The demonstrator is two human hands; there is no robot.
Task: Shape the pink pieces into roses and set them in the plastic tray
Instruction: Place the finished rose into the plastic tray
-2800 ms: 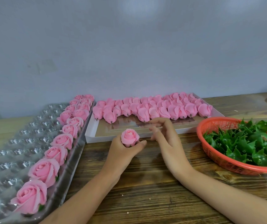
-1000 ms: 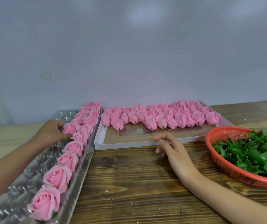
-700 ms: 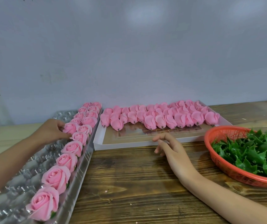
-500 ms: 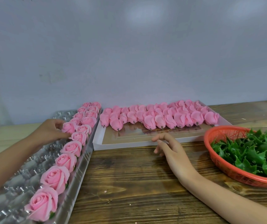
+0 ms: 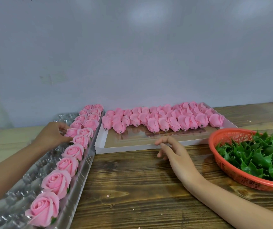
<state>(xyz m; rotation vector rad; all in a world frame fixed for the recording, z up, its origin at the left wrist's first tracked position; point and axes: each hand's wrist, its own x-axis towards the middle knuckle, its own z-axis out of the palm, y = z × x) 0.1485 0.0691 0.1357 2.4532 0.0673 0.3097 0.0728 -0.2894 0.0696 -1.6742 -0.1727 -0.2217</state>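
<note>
**Roses (image 5: 56, 180) line the right side of the plastic tray (image 5: 17, 200)**

Pink pieces (image 5: 163, 119), unshaped and each with a short dark stub at its near end, lie packed in rows across the far half of a shallow white box (image 5: 132, 148). The box sits at 12 o'clock on the table (image 5: 132, 187), and the near half of its glossy floor is bare. Finished roses stand in the clear plastic tray, which runs from 7 o'clock up toward 11 o'clock. They form a single file along its right edge and double up into two files at the far end. The dimpled cups to their left hold nothing.

The left hand (image 5: 53, 134) reaches over the tray at about 10 o'clock. Its fingers and thumb curl around one rose (image 5: 70, 132), gripping it from the left just beside the others in the file. The right hand (image 5: 175, 151) is at the centre, palm down, with fingers relaxed and spread and nothing in it. Its fingertips are at the near rim of the white box.

At 3 o'clock an orange mesh basket (image 5: 228, 172) holds a heap of glossy green leaves (image 5: 256, 156).

The table is dark, strongly grained wooden planking with a few pale crumbs scattered on it. At 9 o'clock, past the tray, the surface (image 5: 5, 138) is a lighter, plain tan. A flat grey-blue wall (image 5: 132, 63) rises straight from the back edge of the table, with soft patches of light high up and a few faint scuffs on its left side.
</note>
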